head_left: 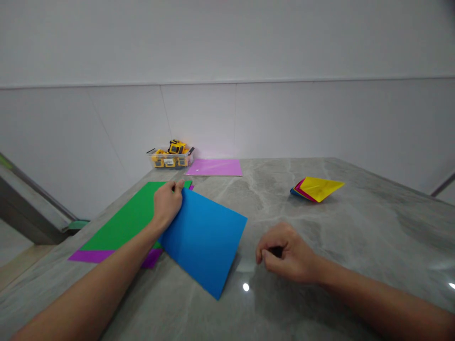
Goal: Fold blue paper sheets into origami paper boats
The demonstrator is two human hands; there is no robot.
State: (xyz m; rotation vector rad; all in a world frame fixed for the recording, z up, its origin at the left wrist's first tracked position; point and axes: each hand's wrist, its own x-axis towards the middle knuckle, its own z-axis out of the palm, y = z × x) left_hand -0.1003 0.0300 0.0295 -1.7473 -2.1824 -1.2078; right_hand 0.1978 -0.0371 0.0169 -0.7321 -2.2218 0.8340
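Note:
My left hand (168,201) pinches one corner of a square sheet of blue paper (206,237). The sheet is tilted, partly over the green paper (124,220), and its near corner reaches out over the bare tabletop. Under the green sheet, strips of purple paper (93,256) show at the edges. My right hand (287,253) hovers to the right of the blue sheet, apart from it, with fingers curled in and nothing visible between them.
Folded papers in yellow, pink and blue (318,189) stand at the right on the grey marbled table (263,189). Near the back wall, a clear plastic box (171,160) of yellow toy vehicles sits beside a flat pink-violet sheet (214,167).

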